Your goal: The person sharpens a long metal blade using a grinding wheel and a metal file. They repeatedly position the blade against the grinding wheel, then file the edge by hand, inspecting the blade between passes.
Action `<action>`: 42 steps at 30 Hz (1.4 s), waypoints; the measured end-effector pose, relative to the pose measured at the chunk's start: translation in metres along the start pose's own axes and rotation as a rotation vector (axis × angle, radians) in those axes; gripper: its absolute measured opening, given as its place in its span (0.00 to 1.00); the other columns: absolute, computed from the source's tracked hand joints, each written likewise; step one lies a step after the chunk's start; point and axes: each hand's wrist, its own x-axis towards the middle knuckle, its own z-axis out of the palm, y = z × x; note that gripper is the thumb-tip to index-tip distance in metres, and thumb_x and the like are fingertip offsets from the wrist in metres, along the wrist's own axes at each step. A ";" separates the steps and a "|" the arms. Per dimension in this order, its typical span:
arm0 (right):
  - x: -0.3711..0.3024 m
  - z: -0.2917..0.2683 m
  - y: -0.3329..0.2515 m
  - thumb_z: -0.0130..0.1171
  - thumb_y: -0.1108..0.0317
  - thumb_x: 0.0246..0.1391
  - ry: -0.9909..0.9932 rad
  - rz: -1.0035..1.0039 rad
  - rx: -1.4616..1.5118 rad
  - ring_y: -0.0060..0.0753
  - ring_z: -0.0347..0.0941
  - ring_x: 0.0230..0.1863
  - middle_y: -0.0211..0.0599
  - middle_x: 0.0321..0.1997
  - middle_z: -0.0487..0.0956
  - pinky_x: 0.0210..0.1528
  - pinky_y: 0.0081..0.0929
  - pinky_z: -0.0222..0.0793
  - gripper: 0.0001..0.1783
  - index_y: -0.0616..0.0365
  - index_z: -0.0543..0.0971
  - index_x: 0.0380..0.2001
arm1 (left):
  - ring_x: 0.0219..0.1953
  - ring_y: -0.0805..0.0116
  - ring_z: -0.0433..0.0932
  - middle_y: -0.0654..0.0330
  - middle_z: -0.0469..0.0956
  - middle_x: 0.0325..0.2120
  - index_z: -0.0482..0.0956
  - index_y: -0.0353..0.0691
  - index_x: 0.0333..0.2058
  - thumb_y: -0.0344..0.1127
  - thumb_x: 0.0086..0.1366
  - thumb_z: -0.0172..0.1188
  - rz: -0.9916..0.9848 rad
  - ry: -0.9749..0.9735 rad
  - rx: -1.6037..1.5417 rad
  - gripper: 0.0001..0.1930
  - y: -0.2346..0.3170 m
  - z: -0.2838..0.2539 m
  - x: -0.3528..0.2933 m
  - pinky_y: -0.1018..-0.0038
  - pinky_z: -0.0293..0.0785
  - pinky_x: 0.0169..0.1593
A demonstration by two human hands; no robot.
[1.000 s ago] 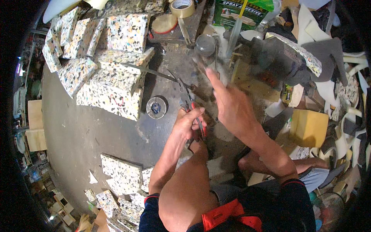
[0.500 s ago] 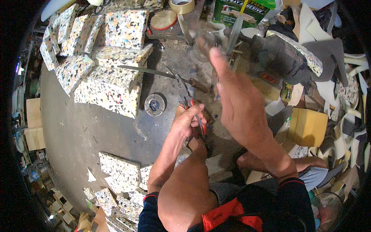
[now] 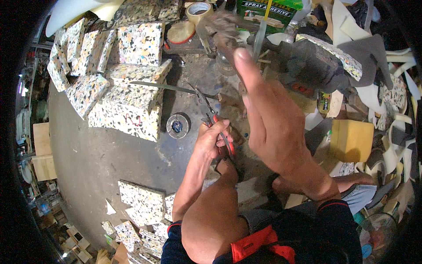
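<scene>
A forward slip of the left hand [image 3: 213, 141] could bring its fingers against the long-bladed knife [image 3: 176, 88] lying by the pliers' [image 3: 216, 118] tips; that hand is curled firmly round the pliers' red handles, above the floor [image 3: 101, 154], while the right hand [image 3: 279, 130], raised, grips a blurred brown tool [image 3: 225, 42], its kind unclear

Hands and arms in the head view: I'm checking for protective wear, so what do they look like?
The left hand and right hand wear no gloves; no watch or bracelet shows. Bare forearms emerge from short, dark navy fabric sleeves with thin red edging.
</scene>
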 end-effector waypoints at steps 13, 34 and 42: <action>0.001 0.009 0.011 0.54 0.75 0.58 -0.039 0.050 -0.049 0.61 0.75 0.33 0.57 0.31 0.76 0.35 0.51 0.70 0.36 0.50 0.60 0.70 | 0.16 0.68 0.78 0.61 0.75 0.17 0.75 0.40 0.30 0.33 0.59 0.67 0.030 -0.022 0.042 0.08 0.008 0.013 -0.005 0.80 0.57 0.13; -0.032 0.066 0.076 0.54 0.71 0.56 -0.301 0.131 -0.083 0.64 0.77 0.34 0.57 0.38 0.74 0.36 0.53 0.74 0.39 0.44 0.58 0.72 | 0.17 0.66 0.79 0.61 0.76 0.18 0.74 0.41 0.28 0.32 0.61 0.66 -0.009 -0.054 -0.081 0.08 0.004 0.017 -0.009 0.81 0.55 0.12; -0.041 0.064 0.057 0.58 0.74 0.52 -0.110 -0.022 -0.066 0.60 0.76 0.30 0.52 0.34 0.74 0.32 0.54 0.74 0.42 0.45 0.60 0.71 | 0.17 0.66 0.80 0.61 0.76 0.19 0.72 0.42 0.31 0.33 0.60 0.68 -0.021 -0.022 -0.049 0.10 0.010 0.019 -0.016 0.81 0.57 0.12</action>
